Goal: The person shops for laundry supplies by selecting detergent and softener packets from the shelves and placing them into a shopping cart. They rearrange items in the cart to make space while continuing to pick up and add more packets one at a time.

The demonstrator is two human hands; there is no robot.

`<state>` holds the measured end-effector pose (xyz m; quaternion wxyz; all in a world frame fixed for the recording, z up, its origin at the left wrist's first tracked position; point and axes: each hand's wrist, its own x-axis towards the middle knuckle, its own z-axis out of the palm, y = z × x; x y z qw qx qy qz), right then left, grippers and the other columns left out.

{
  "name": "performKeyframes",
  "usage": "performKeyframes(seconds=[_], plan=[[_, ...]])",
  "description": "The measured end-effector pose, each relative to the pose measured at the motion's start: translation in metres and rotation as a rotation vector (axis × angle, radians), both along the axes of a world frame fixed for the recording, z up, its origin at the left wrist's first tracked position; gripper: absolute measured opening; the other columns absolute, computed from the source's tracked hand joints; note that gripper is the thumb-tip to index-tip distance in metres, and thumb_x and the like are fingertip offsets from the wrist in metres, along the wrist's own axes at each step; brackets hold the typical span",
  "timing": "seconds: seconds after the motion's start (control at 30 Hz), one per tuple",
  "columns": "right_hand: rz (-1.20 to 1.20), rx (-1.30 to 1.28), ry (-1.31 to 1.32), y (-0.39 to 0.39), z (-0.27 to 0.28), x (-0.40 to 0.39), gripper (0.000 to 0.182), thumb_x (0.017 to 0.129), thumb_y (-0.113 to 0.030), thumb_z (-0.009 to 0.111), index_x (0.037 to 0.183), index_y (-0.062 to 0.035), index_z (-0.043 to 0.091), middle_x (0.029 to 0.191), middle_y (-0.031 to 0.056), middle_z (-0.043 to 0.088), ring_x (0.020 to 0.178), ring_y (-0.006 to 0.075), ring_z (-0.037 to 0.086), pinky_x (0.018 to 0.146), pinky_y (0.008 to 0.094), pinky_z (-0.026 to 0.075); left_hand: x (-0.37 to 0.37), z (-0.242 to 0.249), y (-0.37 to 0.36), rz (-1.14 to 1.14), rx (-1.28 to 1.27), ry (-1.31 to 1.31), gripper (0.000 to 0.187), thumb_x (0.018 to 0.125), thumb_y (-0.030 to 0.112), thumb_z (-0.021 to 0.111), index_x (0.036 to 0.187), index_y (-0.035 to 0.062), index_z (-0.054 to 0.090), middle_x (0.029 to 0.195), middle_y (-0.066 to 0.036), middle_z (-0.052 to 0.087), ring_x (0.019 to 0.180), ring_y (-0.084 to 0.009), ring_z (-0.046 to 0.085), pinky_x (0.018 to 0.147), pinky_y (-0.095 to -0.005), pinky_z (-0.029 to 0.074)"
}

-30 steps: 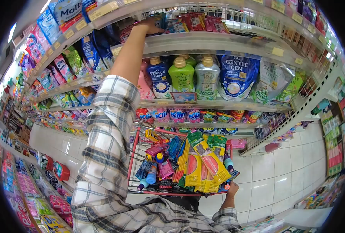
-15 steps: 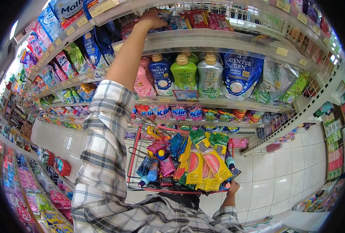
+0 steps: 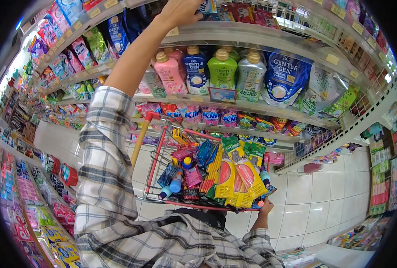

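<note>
My left hand (image 3: 180,12) is at the top edge of the view, by the upper shelf (image 3: 252,36). Its fingers are curled against a blue sachet packet (image 3: 208,6), which is partly cut off by the frame. Low in the view, my right hand (image 3: 265,208) grips the near right corner of a shopping cart (image 3: 207,207). The cart holds yellow packs with pink contents (image 3: 225,178), green-topped packs, blue and pink packets and a blue bottle (image 3: 176,181). Red and pink sachets (image 3: 245,14) lie on the shelf beside my left hand.
Below the upper shelf stand pink, navy, green (image 3: 222,73) and silver bottles, with large blue and silver pouches (image 3: 285,80) to their right. Further down are rows of detergent packets (image 3: 210,116). A white perforated rack (image 3: 359,120) and tiled floor (image 3: 323,192) are at right; more stocked shelves line the left.
The view has shifted, so the shelves sit higher and the cart's red and yellow handle now shows. My left hand is nearer the top edge. My right hand stays on the cart.
</note>
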<state>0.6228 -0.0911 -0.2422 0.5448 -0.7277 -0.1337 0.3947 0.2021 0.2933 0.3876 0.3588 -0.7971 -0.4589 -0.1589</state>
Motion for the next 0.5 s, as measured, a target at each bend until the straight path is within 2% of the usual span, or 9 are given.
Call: performKeyframes(seconds=[0.17,0.27,0.37,0.4,0.43,0.47,0.5], plan=[[-0.002,0.027,0.011,0.002,-0.001,0.001,0.033,0.08,-0.022,0.071,0.065,0.0062,0.063,0.063,0.0031,0.058,0.055,0.0123,0.047,0.052,0.0308,0.039,-0.017,-0.016,-0.036,-0.109,0.091,-0.093,0.053,0.071,0.026,0.066,0.118,0.0033,0.055,0.1,-0.026,0.056,0.096,-0.0374,0.057,0.076,-0.0454,0.05],[-0.023,0.023,0.004,0.006,-0.001,-0.001,0.032,0.08,-0.021,0.071,0.063,0.0047,0.062,0.064,0.0024,0.057,0.055,0.0117,0.046,0.051,0.031,0.04,-0.028,-0.024,-0.051,-0.165,0.123,-0.234,0.055,0.074,0.024,0.064,0.124,0.0055,0.053,0.104,-0.024,0.053,0.098,-0.0355,0.055,0.079,-0.0426,0.048],[-0.018,0.047,0.012,0.005,0.003,-0.002,0.03,0.081,-0.02,0.07,0.065,0.0048,0.063,0.065,0.0027,0.058,0.056,0.0122,0.048,0.053,0.0311,0.042,-0.036,-0.027,-0.099,-0.205,-0.075,-0.449,0.052,0.078,0.02,0.061,0.127,0.007,0.052,0.105,-0.022,0.053,0.095,-0.0359,0.056,0.08,-0.0404,0.047],[-0.015,0.045,0.019,0.003,0.006,-0.005,0.029,0.081,-0.02,0.07,0.066,0.0049,0.063,0.065,0.0029,0.058,0.057,0.0124,0.049,0.053,0.0312,0.042,-0.052,-0.039,-0.097,-0.176,-0.071,-0.488,0.048,0.08,0.018,0.059,0.127,0.0082,0.051,0.106,-0.02,0.053,0.095,-0.0352,0.055,0.082,-0.0385,0.046],[0.023,0.028,-0.032,0.001,0.011,-0.005,0.027,0.082,-0.018,0.068,0.069,0.0057,0.064,0.068,0.0037,0.059,0.059,0.0131,0.05,0.055,0.0314,0.044,-0.056,-0.051,-0.111,-0.339,0.001,-0.554,0.037,0.081,0.018,0.059,0.116,0.0051,0.057,0.098,-0.019,0.058,0.091,-0.0345,0.057,0.079,-0.0394,0.046],[0.103,0.041,-0.124,-0.001,0.004,-0.001,0.026,0.082,-0.017,0.067,0.071,0.006,0.065,0.069,0.0039,0.059,0.061,0.0135,0.051,0.055,0.0315,0.044,-0.071,-0.075,-0.118,-0.139,-0.101,-0.608,0.042,0.078,0.02,0.063,0.118,0.0072,0.058,0.096,-0.02,0.061,0.089,-0.0332,0.061,0.079,-0.0388,0.049],[0.061,0.036,-0.062,0.0,0.007,-0.002,0.025,0.083,-0.017,0.065,0.073,0.0064,0.065,0.07,0.004,0.059,0.061,0.0141,0.052,0.055,0.0316,0.044,-0.087,-0.097,-0.125,0.063,-0.198,-0.653,0.047,0.076,0.022,0.067,0.119,0.0092,0.058,0.094,-0.021,0.065,0.087,-0.0319,0.065,0.079,-0.0382,0.051]])
